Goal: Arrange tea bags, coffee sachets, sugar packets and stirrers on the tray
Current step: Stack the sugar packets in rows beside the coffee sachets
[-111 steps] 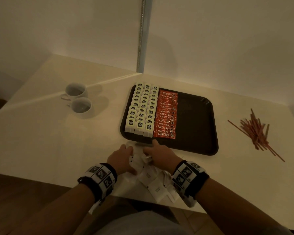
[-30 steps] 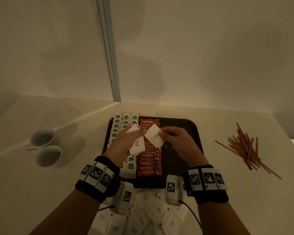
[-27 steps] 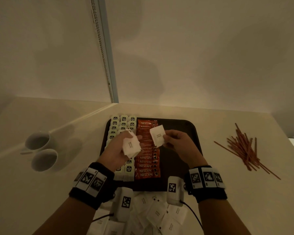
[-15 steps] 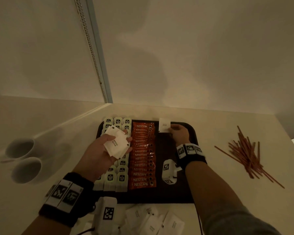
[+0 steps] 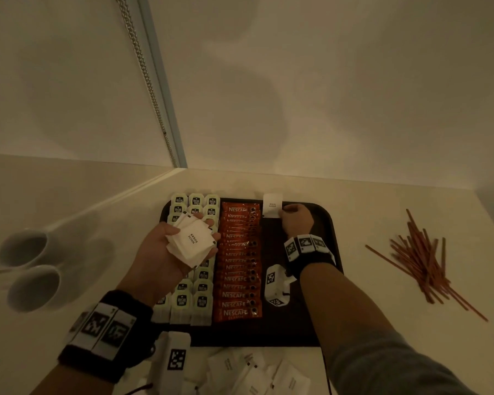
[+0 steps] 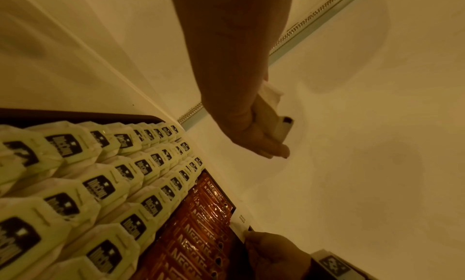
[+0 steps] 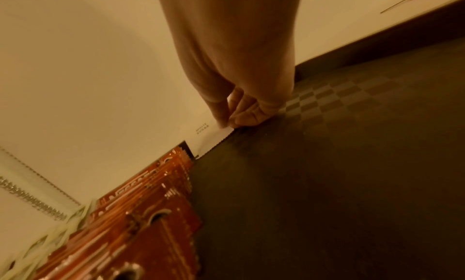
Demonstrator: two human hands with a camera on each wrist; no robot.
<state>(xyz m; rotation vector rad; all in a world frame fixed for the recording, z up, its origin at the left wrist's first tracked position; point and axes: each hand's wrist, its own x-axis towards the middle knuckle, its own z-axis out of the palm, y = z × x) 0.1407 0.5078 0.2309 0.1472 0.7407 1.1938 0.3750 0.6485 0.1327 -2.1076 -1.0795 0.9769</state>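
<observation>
A dark tray (image 5: 325,223) holds rows of pale tea bags (image 5: 196,302) on its left and a column of orange coffee sachets (image 5: 238,269) beside them. My right hand (image 5: 294,218) pinches one white sugar packet (image 5: 272,206) at the tray's far edge, just right of the sachets; in the right wrist view the sugar packet (image 7: 214,132) touches the tray floor (image 7: 339,165). My left hand (image 5: 169,252) hovers palm-up over the tea bags and holds a stack of sugar packets (image 5: 193,242). Red stirrers (image 5: 419,258) lie on the table to the right.
Two white cups (image 5: 26,266) stand at the left of the table. Loose sugar packets (image 5: 251,372) lie at the near table edge in front of the tray. A wall and a window frame with a bead chain (image 5: 146,81) rise right behind the table.
My right hand took one sugar packet from the stack and carried it to the tray's far edge beside the coffee sachets. My left hand drew back left over the tea bags, still holding the stack.
</observation>
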